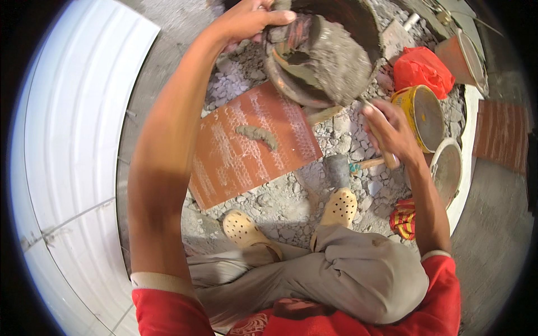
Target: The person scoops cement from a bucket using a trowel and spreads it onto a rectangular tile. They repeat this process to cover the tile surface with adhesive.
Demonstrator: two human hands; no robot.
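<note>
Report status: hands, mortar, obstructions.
Left hand gripping bucket. Right hand gripping wooden handle. Grey mortar in bucket, strip on brown tile. Mallet near right hand, perhaps in the way.

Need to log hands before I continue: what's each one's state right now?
Left hand: closed on the bucket at its rim.
Right hand: closed, holding a trowel.

The upper edge cuts off part of my left hand [252,21] and the far side of the mortar bucket [294,94]. My right hand [399,127] looks slightly blurred, and I can't make out the working end of its wooden-handled tool [390,159]. My right forearm [428,204] hides parts of 2 things: the white bucket [451,171] and a red-and-yellow striped bundle [401,219], cloth or bag I can't tell
</note>
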